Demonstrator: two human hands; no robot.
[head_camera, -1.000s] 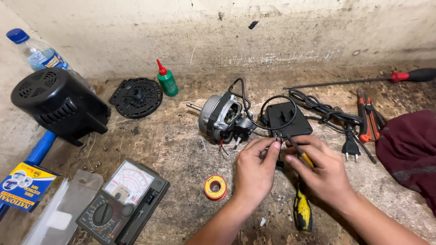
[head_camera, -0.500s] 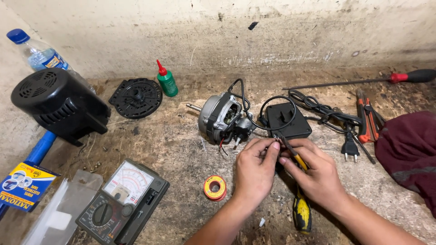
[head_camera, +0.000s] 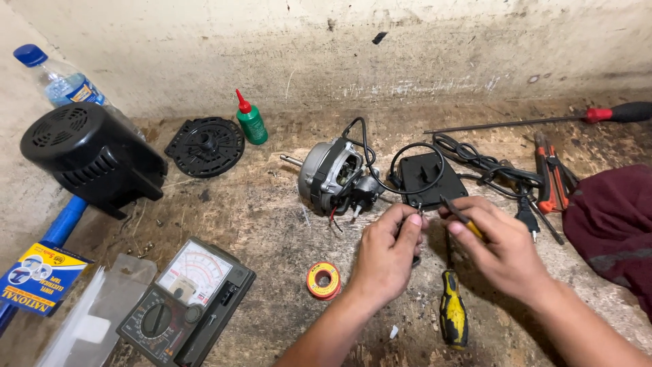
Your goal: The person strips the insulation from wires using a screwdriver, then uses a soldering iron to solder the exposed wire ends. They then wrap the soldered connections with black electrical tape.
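My left hand point(head_camera: 387, 255) pinches thin wire ends between thumb and forefinger just in front of a small grey fan motor point(head_camera: 333, 177). My right hand point(head_camera: 499, 248) is close beside it, gripping a slim yellow-handled tool point(head_camera: 463, 219) whose dark tip points at the pinched wires. Black cable loops from the motor over a black plastic cover plate point(head_camera: 431, 180). A yellow and black screwdriver point(head_camera: 453, 312) lies on the worn surface below my right hand. A small yellow roll point(head_camera: 324, 280) sits left of my left wrist.
An analog multimeter point(head_camera: 187, 299), clear packet point(head_camera: 88, 319) and blue-yellow box point(head_camera: 37, 278) lie front left. Black fan housing point(head_camera: 88, 156), round black part point(head_camera: 205, 146), green oil bottle point(head_camera: 251, 122) and water bottle point(head_camera: 61, 81) stand at back left. A long red-handled screwdriver point(head_camera: 611, 112), red pliers point(head_camera: 550, 173), plug point(head_camera: 526, 217) and maroon cloth point(head_camera: 611, 224) are on the right.
My right hand has shifted slightly right and turned the yellow-handled tool so its tip meets the wires. My left hand keeps its pinch in nearly the same spot.
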